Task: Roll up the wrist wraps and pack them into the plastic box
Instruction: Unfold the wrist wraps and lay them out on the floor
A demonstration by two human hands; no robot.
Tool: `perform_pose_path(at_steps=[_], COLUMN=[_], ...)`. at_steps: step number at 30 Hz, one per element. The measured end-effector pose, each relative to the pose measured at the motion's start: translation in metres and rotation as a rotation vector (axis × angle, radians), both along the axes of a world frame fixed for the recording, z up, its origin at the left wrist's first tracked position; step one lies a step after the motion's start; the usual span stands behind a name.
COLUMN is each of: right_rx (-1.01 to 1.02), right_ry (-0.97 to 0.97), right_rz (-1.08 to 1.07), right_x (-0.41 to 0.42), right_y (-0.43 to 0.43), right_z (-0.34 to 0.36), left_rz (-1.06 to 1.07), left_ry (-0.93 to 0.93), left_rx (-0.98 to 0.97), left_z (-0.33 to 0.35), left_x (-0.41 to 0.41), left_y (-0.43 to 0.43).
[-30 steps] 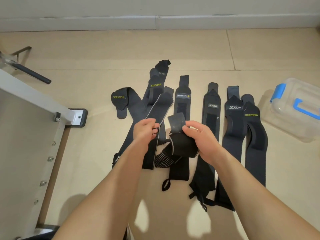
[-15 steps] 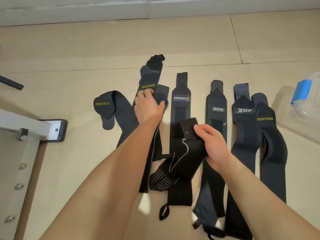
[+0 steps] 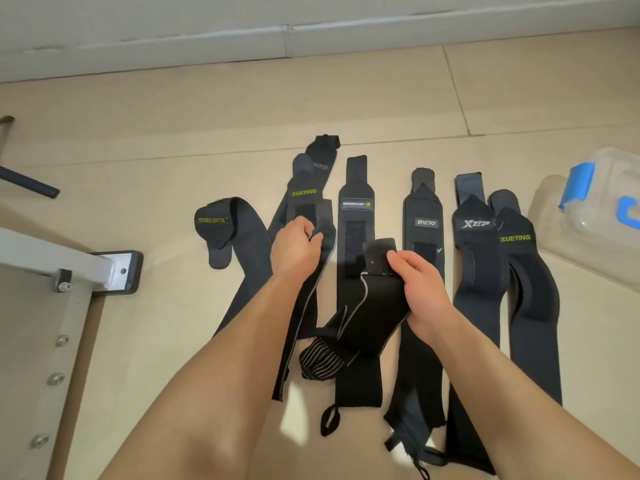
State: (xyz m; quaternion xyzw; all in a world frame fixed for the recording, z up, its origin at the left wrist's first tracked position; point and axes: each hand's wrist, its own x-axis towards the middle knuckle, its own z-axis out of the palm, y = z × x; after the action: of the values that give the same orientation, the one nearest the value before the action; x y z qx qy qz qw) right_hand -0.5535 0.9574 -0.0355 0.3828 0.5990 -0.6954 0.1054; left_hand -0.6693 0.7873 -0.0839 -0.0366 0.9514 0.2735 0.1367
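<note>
Several black wrist wraps lie side by side on the tiled floor. My right hand (image 3: 417,289) grips a black wrap with a grey edge (image 3: 370,317) near its Velcro end, lifted off the floor, its striped end (image 3: 320,362) trailing below. My left hand (image 3: 294,251) pinches the upper end of a grey-edged wrap (image 3: 304,327) lying beside the XUEYING wrap (image 3: 304,192). The MANUEKLEAR wrap (image 3: 356,204) lies flat between my hands. A clear plastic box (image 3: 595,216) with blue latches sits at the right edge, its lid on.
Further wraps labelled IINCYO (image 3: 426,223), XTEP (image 3: 476,224) and XUEYING (image 3: 516,238) lie to the right; a curled XUEYING wrap (image 3: 221,223) lies left. A metal frame with a black foot (image 3: 117,271) stands at the left. A white baseboard (image 3: 287,32) runs along the back.
My left hand reached forward from beside the right hand to the top of the grey-edged wrap and took hold of it. My right hand keeps holding its wrap. The view shifted slightly.
</note>
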Motion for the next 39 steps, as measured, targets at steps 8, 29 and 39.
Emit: perform_pose_path(at_steps=[8, 29, 39], right_rx=[-0.002, -0.054, 0.283], right_ry=[0.066, 0.565, 0.684], right_rz=[0.029, -0.021, 0.145], right_x=[0.031, 0.114, 0.136], right_y=[0.003, -0.019, -0.002], right_z=[0.073, 0.338, 0.344], left_rz=[0.087, -0.069, -0.169], left_ry=[-0.167, 0.210, -0.046], left_rx=[0.547, 0.707, 0.936], left_z=[0.098, 0.363, 0.405], left_x=[0.054, 0.186, 0.196], left_y=[-0.015, 0.031, 0.021])
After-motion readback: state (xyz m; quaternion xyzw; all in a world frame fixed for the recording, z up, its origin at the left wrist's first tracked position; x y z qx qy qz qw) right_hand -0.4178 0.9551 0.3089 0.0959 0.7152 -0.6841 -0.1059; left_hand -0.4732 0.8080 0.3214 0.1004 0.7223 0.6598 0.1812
